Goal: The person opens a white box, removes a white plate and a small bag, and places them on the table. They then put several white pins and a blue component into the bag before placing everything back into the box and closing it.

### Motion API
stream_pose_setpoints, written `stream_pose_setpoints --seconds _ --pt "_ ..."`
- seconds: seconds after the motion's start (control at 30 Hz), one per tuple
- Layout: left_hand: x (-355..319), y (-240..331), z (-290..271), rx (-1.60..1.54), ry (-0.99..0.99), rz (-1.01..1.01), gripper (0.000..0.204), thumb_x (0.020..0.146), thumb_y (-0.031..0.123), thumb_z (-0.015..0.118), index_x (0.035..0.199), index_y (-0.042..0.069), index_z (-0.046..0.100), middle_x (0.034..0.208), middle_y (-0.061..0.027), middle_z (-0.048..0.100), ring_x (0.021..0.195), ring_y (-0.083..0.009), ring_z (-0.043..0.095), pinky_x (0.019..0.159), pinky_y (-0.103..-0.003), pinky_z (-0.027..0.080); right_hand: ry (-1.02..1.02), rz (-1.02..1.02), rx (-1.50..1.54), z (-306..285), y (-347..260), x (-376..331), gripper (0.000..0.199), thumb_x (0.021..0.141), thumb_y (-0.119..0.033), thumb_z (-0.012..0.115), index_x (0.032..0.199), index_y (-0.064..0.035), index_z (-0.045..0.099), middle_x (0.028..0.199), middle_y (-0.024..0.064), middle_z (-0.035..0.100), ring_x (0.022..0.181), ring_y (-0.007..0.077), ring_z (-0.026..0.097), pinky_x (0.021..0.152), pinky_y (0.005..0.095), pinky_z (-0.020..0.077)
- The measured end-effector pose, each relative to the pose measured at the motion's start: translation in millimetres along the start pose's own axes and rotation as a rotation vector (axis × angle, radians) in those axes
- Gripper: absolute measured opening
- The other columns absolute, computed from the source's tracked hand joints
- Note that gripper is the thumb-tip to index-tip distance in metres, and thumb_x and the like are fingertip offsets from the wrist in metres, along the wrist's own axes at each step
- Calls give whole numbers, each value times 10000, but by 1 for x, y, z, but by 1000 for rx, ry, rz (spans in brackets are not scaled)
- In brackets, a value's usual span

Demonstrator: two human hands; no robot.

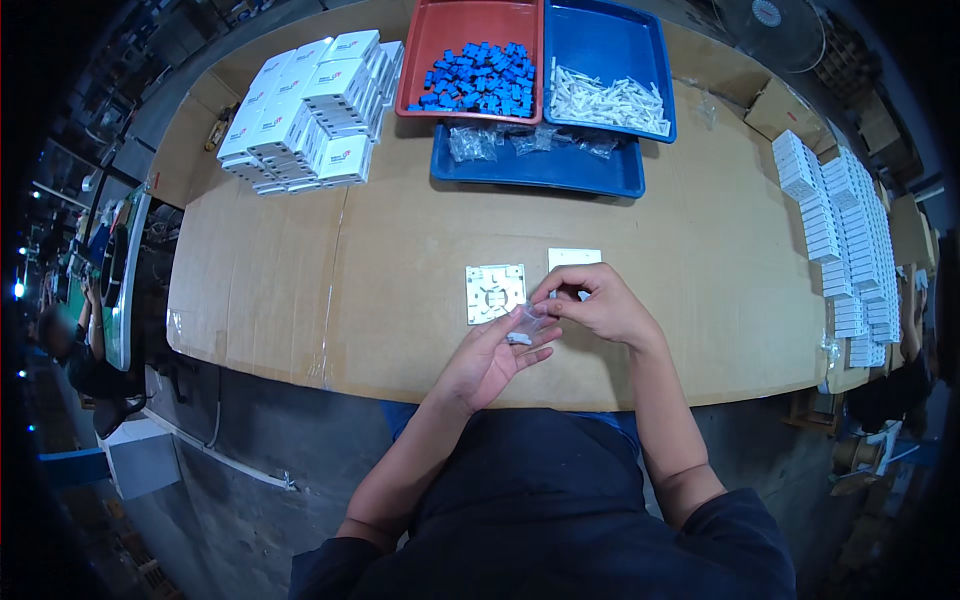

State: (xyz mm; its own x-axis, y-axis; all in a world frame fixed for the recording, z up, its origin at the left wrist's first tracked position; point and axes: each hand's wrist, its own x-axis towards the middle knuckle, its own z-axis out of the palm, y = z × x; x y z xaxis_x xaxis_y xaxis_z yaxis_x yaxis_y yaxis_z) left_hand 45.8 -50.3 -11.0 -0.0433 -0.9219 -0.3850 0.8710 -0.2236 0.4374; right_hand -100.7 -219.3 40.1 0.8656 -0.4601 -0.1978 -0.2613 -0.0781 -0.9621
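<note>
A small clear plastic bag (pixel 535 318) with a white piece (pixel 519 338) at its lower end hangs between my hands, over the near side of the table. My left hand (pixel 487 364) is palm up, its thumb on the bag and its other fingers stretched beneath it. From the right, my right hand (pixel 607 308) pinches the bag's upper edge between thumb and forefinger. Just beyond my left hand lies a square white plastic frame (pixel 482 282) with a round pattern at its middle. Another white square part (pixel 575 256) lies behind my right hand, which partly hides it.
White boxes (pixel 290 110) are stacked at the far left. A red tray (pixel 470 25) of blue parts and a blue tray (pixel 605 40) of white sticks overlap another blue tray (pixel 540 178) with clear bags. White parts (pixel 845 230) stand in rows at right. People work at both sides.
</note>
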Motion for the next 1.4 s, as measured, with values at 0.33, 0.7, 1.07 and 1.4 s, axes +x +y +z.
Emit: stream_pose_setpoints --seconds 0.33,0.7,1.07,1.4 --pt "-3 2 -12 91 64 49 444 1132 369 477 1378 9 559 1303 -131 679 1224 -273 677 1039 -416 558 -118 -289 -152 3 -2 10 131 941 -117 752 1020 -21 792 1153 77 697 937 182 664 862 307 522" --pt "-6 1 8 643 83 368 410 1149 230 442 1200 -90 693 1047 -151 771 1008 -200 734 974 -352 565 -93 -96 -54 -7 0 4 136 864 -86 845 932 -14 752 934 53 745 882 126 684 813 304 542" --pt "-10 2 23 549 235 678 228 1054 66 637 1241 -64 647 1140 -95 718 1072 -145 684 987 -290 536 165 -189 388 33 -2 -5 264 912 26 775 1143 -8 651 1040 29 678 914 69 648 842 223 546" --pt "-10 0 18 486 278 715 189 1063 46 614 1198 -79 655 1112 -123 721 1039 -142 698 951 -272 558 209 -54 526 48 12 -10 130 958 23 727 1084 34 699 1031 69 722 993 109 686 899 255 566"
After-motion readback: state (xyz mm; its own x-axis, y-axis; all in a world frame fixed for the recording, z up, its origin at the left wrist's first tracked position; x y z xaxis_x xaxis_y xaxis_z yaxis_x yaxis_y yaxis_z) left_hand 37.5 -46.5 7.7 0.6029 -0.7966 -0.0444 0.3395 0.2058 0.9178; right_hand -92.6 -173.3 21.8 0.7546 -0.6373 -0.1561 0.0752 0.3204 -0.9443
